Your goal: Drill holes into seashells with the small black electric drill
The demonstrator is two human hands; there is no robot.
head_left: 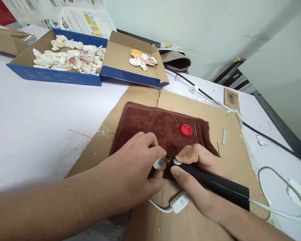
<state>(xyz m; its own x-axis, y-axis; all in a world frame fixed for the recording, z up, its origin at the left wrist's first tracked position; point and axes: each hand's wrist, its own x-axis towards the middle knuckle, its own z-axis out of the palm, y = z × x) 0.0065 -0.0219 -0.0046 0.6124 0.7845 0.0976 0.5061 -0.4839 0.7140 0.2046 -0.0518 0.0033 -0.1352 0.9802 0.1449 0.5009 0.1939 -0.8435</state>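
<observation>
My left hand (146, 157) is closed, pinching a small white seashell (160, 164) with dark dots on its face. My right hand (198, 170) grips a black pen-shaped rotary tool (220, 183) near its front end. The tool's brass-coloured tip points left and is at the shell's edge; whether it touches cannot be made out. Under both hands lies a brown towel (150, 122). A red bottle cap (186, 130) rests on the towel beyond my right hand, with a thin metal bit (195, 129) beside it.
Cardboard (150, 217) covers part of the white table (52, 113). An inline switch (180, 202) lies near my wrists. A small wrench (224, 136) is at right. At the back stands a blue box (65, 79) of seashells, its lid (120, 43) open with several shells on it.
</observation>
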